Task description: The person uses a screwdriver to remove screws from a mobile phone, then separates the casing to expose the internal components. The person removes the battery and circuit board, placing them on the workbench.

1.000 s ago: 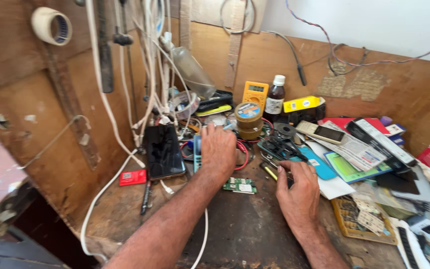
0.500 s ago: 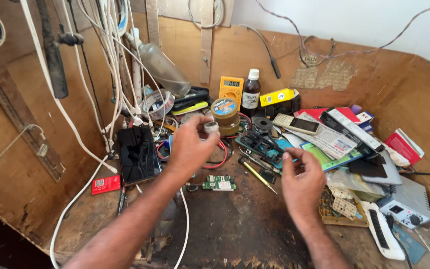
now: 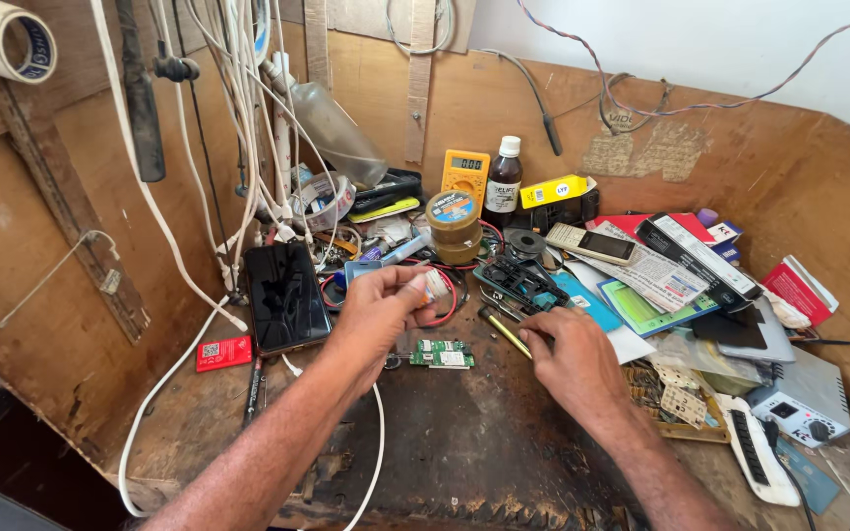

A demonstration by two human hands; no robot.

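Observation:
My left hand (image 3: 378,313) is raised over the dark worktop (image 3: 464,442), its fingertips pinched on a small whitish roll-like object (image 3: 432,285). Just below it lies a small green circuit board (image 3: 442,354). My right hand (image 3: 571,362) rests on the worktop to the right of the board, fingers curled around a thin yellow-handled tool (image 3: 504,330) that points up-left. What the small object is I cannot make out.
A black smartphone (image 3: 284,295) leans at the left with a red card (image 3: 222,352) beside it. Behind are a yellow multimeter (image 3: 465,175), a dark bottle (image 3: 503,183), a round tin (image 3: 454,224), white cables (image 3: 238,147), and phones, papers and parts (image 3: 681,285) piled at right.
My left hand has drawn back from the clutter near the tin, now holding the small whitish object above the board. My right hand has stayed by the board with the tool.

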